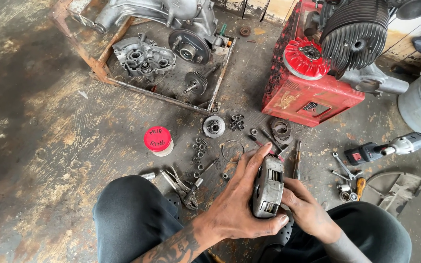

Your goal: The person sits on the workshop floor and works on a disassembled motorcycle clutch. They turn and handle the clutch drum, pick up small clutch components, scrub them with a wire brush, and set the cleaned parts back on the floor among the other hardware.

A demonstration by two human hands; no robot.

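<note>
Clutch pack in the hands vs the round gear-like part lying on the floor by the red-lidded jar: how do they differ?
The clutch pack is gripped on edge between the left hand and right hand; the toothed disc lies flat on the floor, untouched. The pack is bigger and thicker, a slotted drum; the disc is small and thin, with a toothed centre hole. Both are round, grey metal.

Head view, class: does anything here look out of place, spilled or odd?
Small nuts and springs lie loose on the stained concrete floor beside the red-lidded jar, not inside it. Both hands, left and right, grip a round metal clutch assembly. Nothing looks broken.
</note>
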